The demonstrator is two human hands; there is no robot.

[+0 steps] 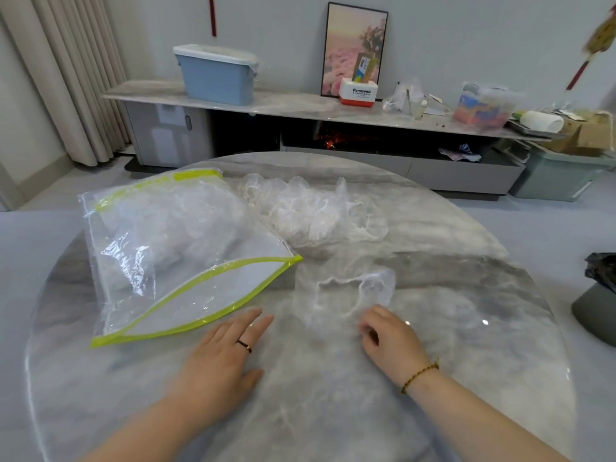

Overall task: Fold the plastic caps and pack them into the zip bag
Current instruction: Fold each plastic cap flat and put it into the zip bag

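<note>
Round grey-white marble counter (466, 345), glossy top. On its left lies a clear zip bag (173, 248) with a yellow-green rim, its mouth open and crumpled clear plastic inside; touching its far right side is a heap of plastic caps (313, 211). One loose cap (353, 288) lies near centre, left hand (220, 355) flat by the bag's mouth, right hand (390, 338) with curled fingers (373, 311) at the cap's near edge.

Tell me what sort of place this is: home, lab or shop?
Most likely a home living room. A round marble table sits in front of a long low cabinet along the wall, loaded with household clutter. A framed picture stands on the cabinet against the wall.
</note>
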